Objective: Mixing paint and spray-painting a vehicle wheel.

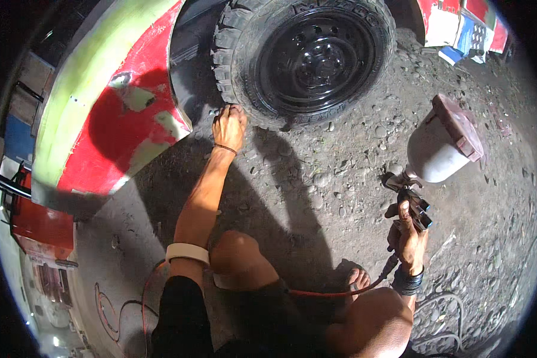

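Here, right fingers (405, 210) grasp a dark spray gun (409, 194), cup (435, 152) whitish, lid (458, 126) maroon; left fingers (235, 111) curl, their hold unclear.

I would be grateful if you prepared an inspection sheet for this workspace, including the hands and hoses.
Surface: rough, stony ground, partly shadowed.
Job's things: spray gun with a pale cup; knobby tyre on a black wheel.
Clutter: red box-like object at far left.
Hands: left hand beside the tyre's lower edge, contact unclear, a cream ring around that forearm; right hand grips the spray gun.
Hoses: red hose leads toward the gun; grey hose lies at lower right.
Surroundings: patchy red-and-green panel left of the tyre.
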The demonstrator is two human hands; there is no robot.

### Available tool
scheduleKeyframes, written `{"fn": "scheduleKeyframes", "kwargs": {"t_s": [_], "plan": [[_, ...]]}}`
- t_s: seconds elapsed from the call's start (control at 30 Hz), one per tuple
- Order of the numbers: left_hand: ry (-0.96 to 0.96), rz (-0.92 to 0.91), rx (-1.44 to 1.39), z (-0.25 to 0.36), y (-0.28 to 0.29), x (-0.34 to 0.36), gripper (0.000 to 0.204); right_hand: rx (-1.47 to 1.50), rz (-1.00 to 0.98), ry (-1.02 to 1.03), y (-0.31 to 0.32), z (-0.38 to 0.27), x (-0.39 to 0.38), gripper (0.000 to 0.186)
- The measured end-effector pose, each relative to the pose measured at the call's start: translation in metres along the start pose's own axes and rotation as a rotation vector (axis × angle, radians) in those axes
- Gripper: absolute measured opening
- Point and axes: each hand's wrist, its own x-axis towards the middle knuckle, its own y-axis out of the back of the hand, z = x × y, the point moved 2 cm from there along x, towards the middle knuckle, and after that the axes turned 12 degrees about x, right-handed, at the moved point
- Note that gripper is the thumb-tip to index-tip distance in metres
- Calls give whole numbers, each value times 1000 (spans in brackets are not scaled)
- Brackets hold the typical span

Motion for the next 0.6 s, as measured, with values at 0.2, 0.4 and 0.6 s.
{"fn": "scheduleKeyframes", "kwargs": {"t_s": [0.2,0.4,0.6], "plan": [[-33,-680,167,24,-3,-53,15,-29,-9,-14,-6,-6,-4,44],[32,-1052,329,11,34,-138,21,-79,-164,-18,-27,-2,3,37],[350,-1295,-1149,0,145,-129,42,-229,-351,69,-62,-8,9,60]]}}
